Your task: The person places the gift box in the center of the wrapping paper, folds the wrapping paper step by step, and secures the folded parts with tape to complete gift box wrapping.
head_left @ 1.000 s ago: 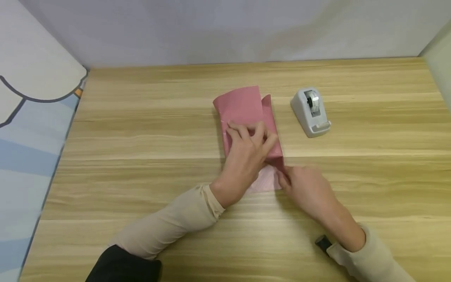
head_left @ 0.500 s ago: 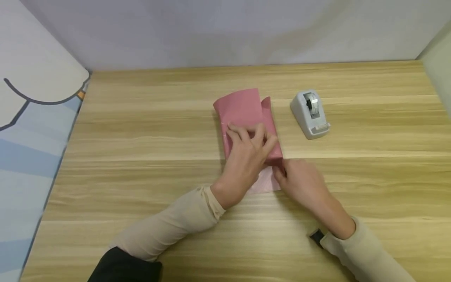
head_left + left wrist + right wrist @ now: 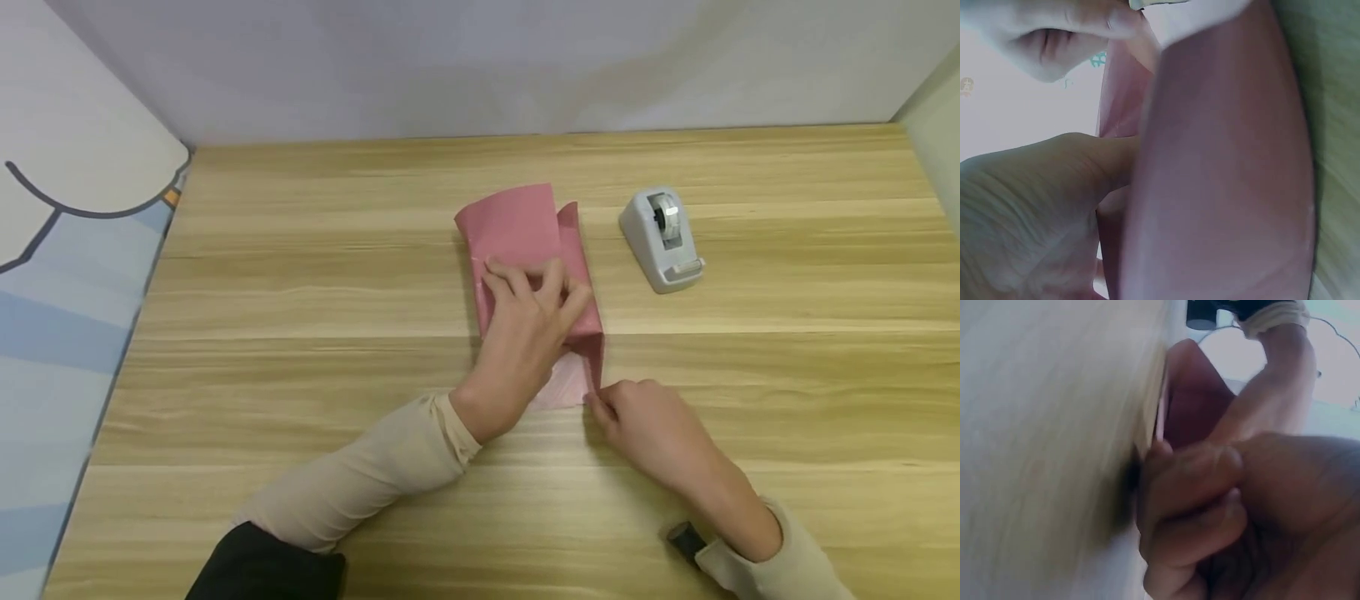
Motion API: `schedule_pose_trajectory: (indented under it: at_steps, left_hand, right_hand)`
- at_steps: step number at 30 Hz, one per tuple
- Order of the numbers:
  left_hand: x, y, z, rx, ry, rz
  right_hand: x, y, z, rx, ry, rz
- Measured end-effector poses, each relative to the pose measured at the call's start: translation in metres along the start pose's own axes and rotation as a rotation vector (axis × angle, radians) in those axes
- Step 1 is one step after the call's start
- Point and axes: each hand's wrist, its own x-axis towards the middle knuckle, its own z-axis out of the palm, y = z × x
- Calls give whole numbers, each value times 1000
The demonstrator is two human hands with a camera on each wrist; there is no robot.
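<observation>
Pale greyish wall [image 3: 487, 71] stands beyond both hands, behind a light wood-grain table [image 3: 300, 292]. Well off to the left of the left hand is a side panel [image 3: 67, 392] printed with white and blue cartoon shapes and dark outlines.

Between the two hands, and reaching forward past them, lies a folded wrapping of dusky pink paper [image 3: 517, 225], flat on the table, with its far edges curling up ahead of the left hand's fingers. Its near end shows a pale pink flap [image 3: 566, 383], just right of the left hand and just left of the right hand's fingertips.

The left hand [image 3: 517, 342] is laid over the wrapping, fingers bent and spread apart, their tips pressing on the paper; its wrist view shows the thumb passing behind a pink edge, with the tip hidden. The right hand [image 3: 652, 425] pinches the near right corner of the wrapping between thumb and forefinger, the other fingers folded in.

Beyond the right hand, well apart from it, a light grey wedge-shaped tape dispenser [image 3: 662, 240] sits upright with a roll of tape. Behind each hand runs a beige sleeve [image 3: 360, 467]; a small black cylinder [image 3: 686, 540] juts out beside the right wrist.
</observation>
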Motion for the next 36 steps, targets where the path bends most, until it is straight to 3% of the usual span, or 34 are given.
schedule_pose_trajectory:
  at_steps: [5, 10, 15, 18, 26, 32, 36]
  left_hand:
    - [0, -1, 1, 0, -7, 7]
    - [-1, -4, 3, -35, -17, 5]
    - [-2, -5, 4, -41, -5, -6]
    - [-2, -4, 4, -40, 11, -9]
    - [-2, -2, 3, -46, 24, -8]
    - [-2, -5, 2, -65, 13, 21]
    - [-1, -6, 3, -67, 11, 36]
  right_hand:
    - [-1, 17, -18, 202, -156, -2]
    - [6, 33, -29, 322, -92, -28]
    - [15, 27, -15, 193, 71, -115]
    - [14, 23, -9, 101, 117, -129]
    - [12, 18, -3, -14, 111, -95]
    - [11, 18, -3, 14, 72, -95]
    - [11, 15, -3, 29, 123, -82]
